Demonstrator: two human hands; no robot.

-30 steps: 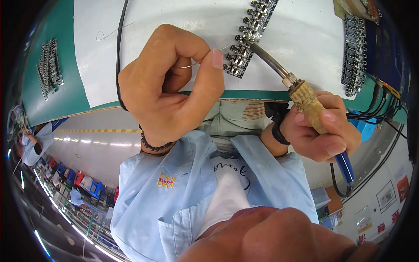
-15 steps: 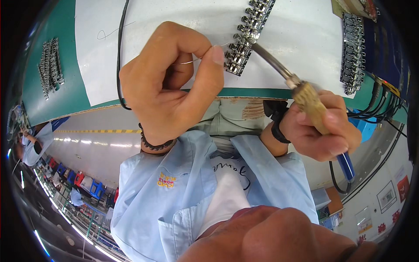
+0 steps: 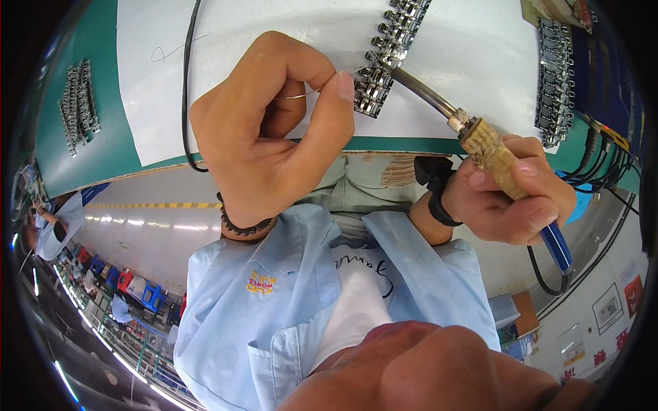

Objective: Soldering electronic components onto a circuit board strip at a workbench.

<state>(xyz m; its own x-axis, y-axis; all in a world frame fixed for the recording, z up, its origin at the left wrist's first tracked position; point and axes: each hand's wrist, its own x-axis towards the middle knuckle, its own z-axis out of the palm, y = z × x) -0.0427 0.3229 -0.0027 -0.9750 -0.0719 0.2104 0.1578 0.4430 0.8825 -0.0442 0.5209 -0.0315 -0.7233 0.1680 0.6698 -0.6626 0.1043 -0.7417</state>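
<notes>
Between thumb and forefinger, my left hand pinches a thin solder wire, whose tip reaches the near part of a strip of small metal connectors. My right hand is closed round the handle of a soldering iron, which has a worn tan wrap and a blue end. The iron's tip lies at the same connectors, close to the wire's end. Whether the tip and the wire touch is too small to tell. The strip lies on a white sheet.
More connector strips lie on the green mat at the left and at the sheet's right edge. A black cable crosses the sheet left of my left hand. Dark cables bunch at the table's right edge. A person sits far left.
My right hand and the iron's handle have shifted slightly to the right, while the tip stays at the connectors. My left hand has moved a little right with the wire.
</notes>
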